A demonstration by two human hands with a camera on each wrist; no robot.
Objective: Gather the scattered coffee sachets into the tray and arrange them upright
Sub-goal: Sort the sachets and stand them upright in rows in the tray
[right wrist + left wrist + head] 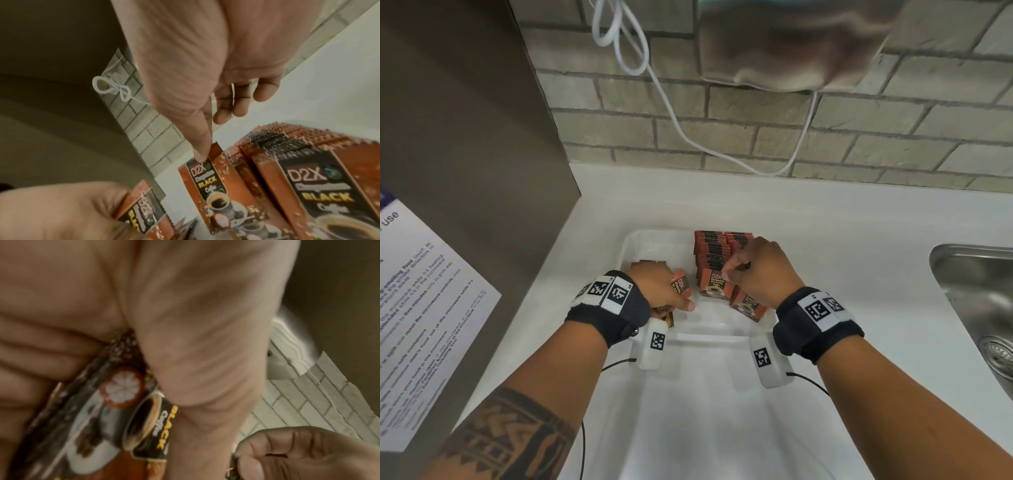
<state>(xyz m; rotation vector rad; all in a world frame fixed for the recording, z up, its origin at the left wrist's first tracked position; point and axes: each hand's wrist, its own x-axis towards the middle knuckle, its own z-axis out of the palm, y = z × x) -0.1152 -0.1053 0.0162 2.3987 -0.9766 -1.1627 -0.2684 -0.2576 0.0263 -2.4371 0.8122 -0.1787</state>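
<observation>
Overhead, the tray [640,241] holds two upright rows of packets [717,251] at its one o'clock side; the right hand [758,265] pinches the front packet [714,286], nearest the rows. At eight o'clock the left hand [666,289] grips a small bundle [681,284]. From the left wrist, fingers [51,345] curl round that bundle. From the right wrist, a fingertip [200,154] holds the packet's top edge, long axis upright.

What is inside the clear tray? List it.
In the tray: two upright rows of sachets, their front ends touched by the right hand; the left hand grips a few more sachets. What lies under both hands is covered.
</observation>
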